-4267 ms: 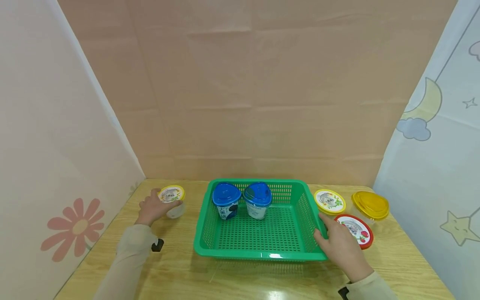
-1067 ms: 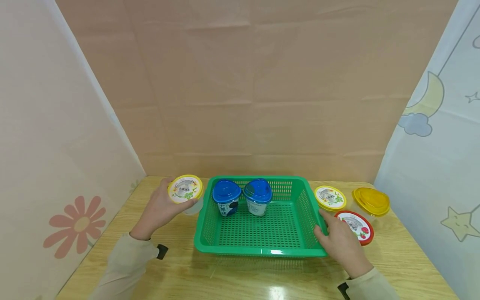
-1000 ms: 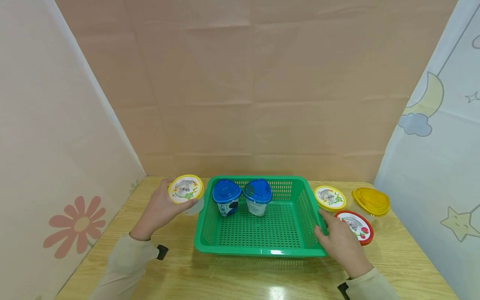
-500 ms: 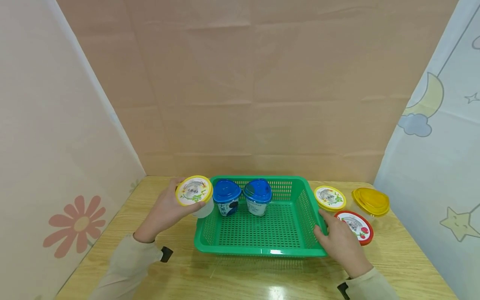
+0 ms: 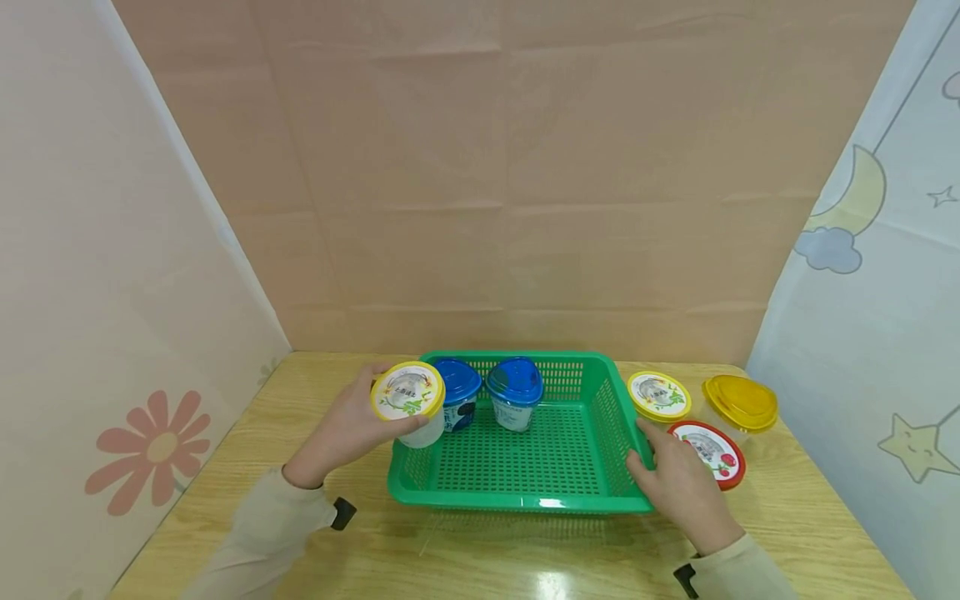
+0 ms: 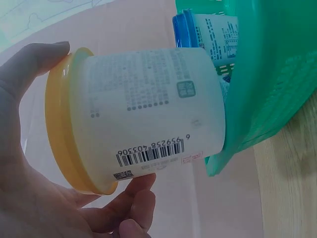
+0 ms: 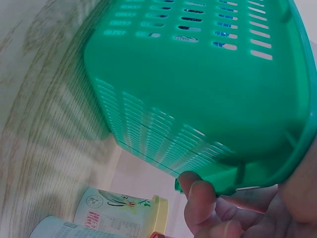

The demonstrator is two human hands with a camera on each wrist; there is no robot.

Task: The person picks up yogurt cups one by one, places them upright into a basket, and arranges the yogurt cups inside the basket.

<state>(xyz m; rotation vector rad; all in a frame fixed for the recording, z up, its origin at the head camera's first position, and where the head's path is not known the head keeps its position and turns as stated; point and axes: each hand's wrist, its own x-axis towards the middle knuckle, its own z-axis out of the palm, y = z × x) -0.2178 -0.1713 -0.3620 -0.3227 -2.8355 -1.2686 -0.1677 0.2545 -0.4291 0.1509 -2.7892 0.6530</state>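
My left hand (image 5: 337, 433) grips a translucent white yogurt cup (image 5: 408, 390) by its yellow lid, thumb on the near side. The cup is raised at the left rim of a green plastic basket (image 5: 521, 506), and overlaps that rim in the head view. Its printed side with a barcode faces the left wrist camera, upright lid to the left there. My right hand (image 5: 678, 483) holds the basket's right rim, fingertips (image 7: 200, 198) curled under it. Inside the basket, at the back left, stand two blue-lidded cups (image 5: 459, 382), the left one partly hidden by the held cup.
Right of the basket stand a cup with a yellow-rimmed lid (image 5: 658, 395), a red-lidded cup (image 5: 708, 452) partly behind my right hand, and a cup with an amber lid (image 5: 742, 403). A wooden table (image 5: 480, 554) carries everything; cloth walls enclose the back and sides.
My left hand has lifted the yellow-lidded yogurt cup from the table's left side and carried it right to the basket's left rim. The right hand has stayed at the basket.
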